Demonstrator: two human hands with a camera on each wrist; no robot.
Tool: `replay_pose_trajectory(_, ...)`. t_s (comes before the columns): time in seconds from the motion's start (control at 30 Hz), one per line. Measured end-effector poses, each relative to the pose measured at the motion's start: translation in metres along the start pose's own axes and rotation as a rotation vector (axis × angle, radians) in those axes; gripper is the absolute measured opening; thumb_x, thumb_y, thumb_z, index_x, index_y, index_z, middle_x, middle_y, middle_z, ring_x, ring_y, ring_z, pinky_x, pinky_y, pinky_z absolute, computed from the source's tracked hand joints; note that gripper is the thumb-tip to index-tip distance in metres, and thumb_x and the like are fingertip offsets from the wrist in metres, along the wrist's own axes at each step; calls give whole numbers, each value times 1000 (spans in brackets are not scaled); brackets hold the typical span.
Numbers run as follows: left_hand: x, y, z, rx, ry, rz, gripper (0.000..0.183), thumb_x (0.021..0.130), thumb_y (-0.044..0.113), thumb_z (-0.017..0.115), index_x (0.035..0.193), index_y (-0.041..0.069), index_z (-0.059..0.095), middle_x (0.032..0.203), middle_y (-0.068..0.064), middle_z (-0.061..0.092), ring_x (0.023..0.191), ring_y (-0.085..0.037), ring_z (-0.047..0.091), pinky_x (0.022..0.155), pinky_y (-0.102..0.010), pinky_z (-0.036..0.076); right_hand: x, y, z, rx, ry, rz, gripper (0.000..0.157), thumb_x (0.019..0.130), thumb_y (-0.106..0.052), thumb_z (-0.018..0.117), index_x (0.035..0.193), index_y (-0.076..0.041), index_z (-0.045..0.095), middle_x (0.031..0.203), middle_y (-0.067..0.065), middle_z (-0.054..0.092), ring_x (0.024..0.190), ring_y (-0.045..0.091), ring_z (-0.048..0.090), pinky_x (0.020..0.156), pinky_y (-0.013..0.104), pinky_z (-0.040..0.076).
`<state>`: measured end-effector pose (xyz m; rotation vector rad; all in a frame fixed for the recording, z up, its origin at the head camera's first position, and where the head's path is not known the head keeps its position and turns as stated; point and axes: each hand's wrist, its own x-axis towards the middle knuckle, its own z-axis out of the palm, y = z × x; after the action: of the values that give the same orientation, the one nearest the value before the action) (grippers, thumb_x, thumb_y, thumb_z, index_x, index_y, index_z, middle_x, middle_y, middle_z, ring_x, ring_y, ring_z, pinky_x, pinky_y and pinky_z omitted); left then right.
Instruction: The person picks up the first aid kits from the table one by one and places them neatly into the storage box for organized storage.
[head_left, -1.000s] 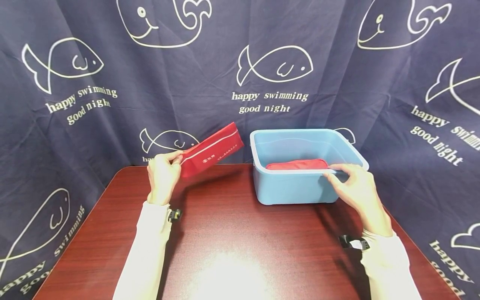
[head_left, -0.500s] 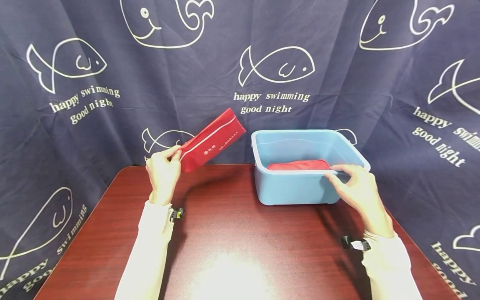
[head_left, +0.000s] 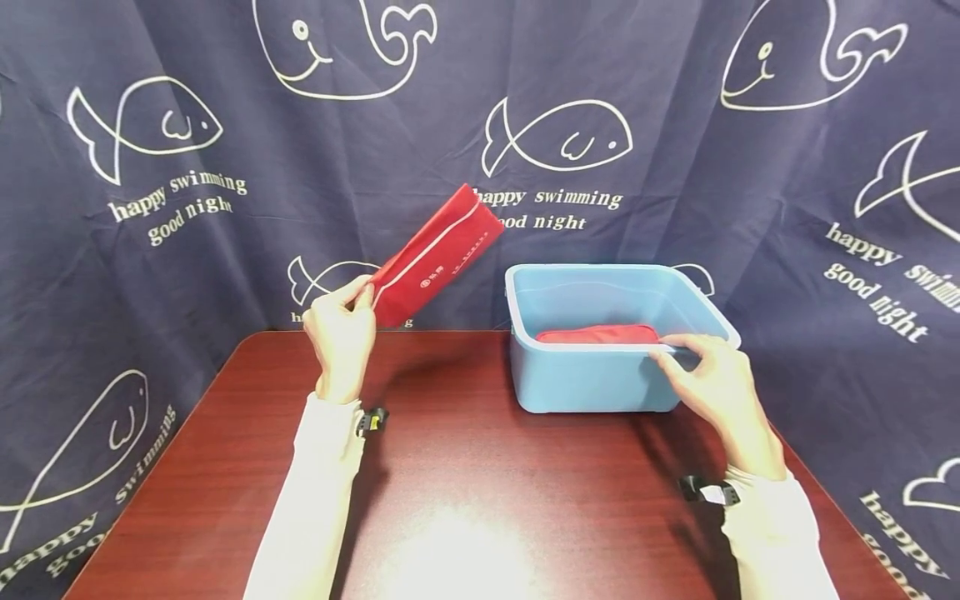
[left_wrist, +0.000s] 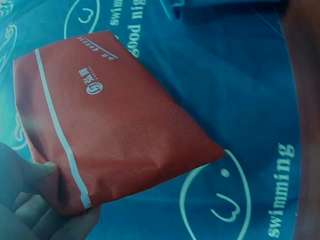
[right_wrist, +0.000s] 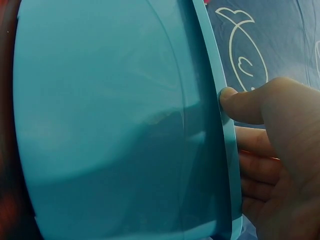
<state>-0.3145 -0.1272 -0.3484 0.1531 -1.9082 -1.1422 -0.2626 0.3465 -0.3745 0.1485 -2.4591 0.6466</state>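
Observation:
My left hand (head_left: 341, 337) pinches one end of a flat red fabric pouch (head_left: 438, 262) and holds it up over the back left of the table, tilted up to the right. In the left wrist view the pouch (left_wrist: 115, 115) shows a white stripe and a small printed logo, with the thumb on its near corner. My right hand (head_left: 712, 383) grips the front rim of a light blue plastic bin (head_left: 592, 379), thumb outside and fingers over the edge, also seen in the right wrist view. Inside the bin lies another red fabric item (head_left: 600, 334), its lower part hidden by the front wall.
The brown wooden table (head_left: 450, 467) has a bright glare near its front. Close behind it hangs a dark blue curtain (head_left: 420, 142) with white fish prints and lettering, which also runs along both sides. The bin stands at the table's back right.
My left hand has risen slightly and shifted right, lifting the pouch higher and tilting it more steeply. The right hand keeps its hold on the bin, which stays in place.

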Motion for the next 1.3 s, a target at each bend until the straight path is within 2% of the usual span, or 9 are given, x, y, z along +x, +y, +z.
replay_pose_trajectory(0.2,3,23,11,-46,-14,24,22,90,15,75,106,26,85,95,-1,80,89,-22,78,74,-43,54,-3,1,1,-5,4,6,31,89,-39,78,110,-15,80,104,9,78,105,34,70,89,48,46)
replay_pose_trajectory(0.4,2,43,26,-62,-41,72,21,89,16,75,104,26,85,91,0,81,81,-20,77,67,-42,52,-2,2,0,-7,16,-7,30,89,-38,79,109,-15,80,102,9,78,102,33,70,86,45,46)
replay_pose_trajectory(0.5,2,55,32,-68,-58,67,20,89,18,75,104,27,85,91,2,81,79,-18,77,68,-42,53,-1,1,0,-4,11,-6,31,89,-38,79,109,-14,80,103,9,78,103,34,70,87,45,46)
replay_pose_trajectory(0.83,-2,90,56,-112,-100,48,20,90,19,75,105,28,85,90,5,81,82,-18,77,70,-40,55,-2,0,1,3,5,2,32,90,-38,78,110,-13,80,105,11,78,107,35,69,90,48,46)
replay_pose_trajectory(1.13,-7,111,79,-120,-132,47,22,92,23,73,108,33,84,96,7,80,90,-19,77,74,-38,56,-1,1,2,2,3,-6,30,90,-37,78,110,-14,80,104,10,78,106,35,69,90,48,46)
replay_pose_trajectory(1.3,-11,122,94,-120,-154,77,22,93,23,72,110,31,83,99,8,80,96,-22,77,79,-39,56,-1,0,1,7,-4,-1,31,90,-38,78,110,-14,80,105,13,77,106,36,69,90,51,47)
